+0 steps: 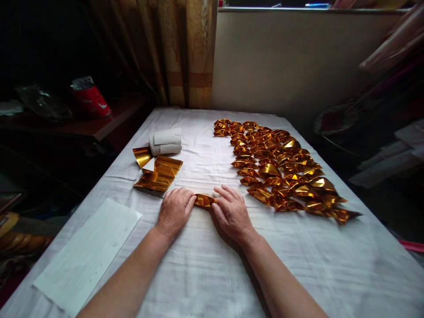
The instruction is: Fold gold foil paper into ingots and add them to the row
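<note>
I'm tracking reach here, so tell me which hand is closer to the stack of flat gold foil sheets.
Left. The left hand lies just below and right of the foil sheets; the right hand sits farther right, across the folded gold piece both hands pinch.

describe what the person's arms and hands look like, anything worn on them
Both forearms are bare as far as the picture shows, with no sleeves in view. The left hand and right hand are bare too: no gloves, and no rings, watch or bracelet can be seen. The fingernails look short and unpainted.
</note>
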A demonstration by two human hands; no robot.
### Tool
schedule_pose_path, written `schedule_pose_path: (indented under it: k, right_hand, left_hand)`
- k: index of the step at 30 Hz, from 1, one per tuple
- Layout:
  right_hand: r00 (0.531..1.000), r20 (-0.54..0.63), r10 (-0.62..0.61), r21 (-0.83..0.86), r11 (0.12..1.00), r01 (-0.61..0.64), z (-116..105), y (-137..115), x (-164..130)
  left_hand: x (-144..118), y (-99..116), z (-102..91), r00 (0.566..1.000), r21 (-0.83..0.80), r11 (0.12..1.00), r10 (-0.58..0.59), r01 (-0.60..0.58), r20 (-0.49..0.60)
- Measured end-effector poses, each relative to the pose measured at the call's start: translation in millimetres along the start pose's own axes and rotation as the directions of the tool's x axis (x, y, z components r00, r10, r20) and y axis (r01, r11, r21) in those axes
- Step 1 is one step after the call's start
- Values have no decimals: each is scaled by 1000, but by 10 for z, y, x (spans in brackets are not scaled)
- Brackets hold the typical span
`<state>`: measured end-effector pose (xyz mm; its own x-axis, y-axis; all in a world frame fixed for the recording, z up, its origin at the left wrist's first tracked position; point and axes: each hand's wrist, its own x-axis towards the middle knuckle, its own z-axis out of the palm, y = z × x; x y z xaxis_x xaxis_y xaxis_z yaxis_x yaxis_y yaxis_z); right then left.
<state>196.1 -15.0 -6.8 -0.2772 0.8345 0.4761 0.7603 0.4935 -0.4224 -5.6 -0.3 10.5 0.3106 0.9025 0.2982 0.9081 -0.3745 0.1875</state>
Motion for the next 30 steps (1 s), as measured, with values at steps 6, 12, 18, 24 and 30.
schedule_pose_path:
  k: [6, 12, 18, 24, 30]
  right_hand:
    - [996, -80, 46, 14, 999, -45, 15, 12, -15]
    - [992, -115, 59, 7, 998, -59, 25, 16, -15]
    - [993, -102, 60, -17, 998, -62, 9, 36, -15]
    - [995, -81, 66, -55, 996, -71, -24, 30, -18]
    - [995, -85, 45, -100, 994, -54, -19, 49, -24]
  left_hand:
    - [2, -3, -30, 999, -27, 1000, -13, 12, -38]
    - [-5, 9, -15, 998, -41, 999, -1, -2, -66]
    - [-15, 10, -29, 998, -79, 997, 3, -7, -56]
    - [-31, 21, -59, 1000, -122, 993, -2, -1, -25]
    - [-36, -29, -14, 999, -149, 989, 6, -12, -44]
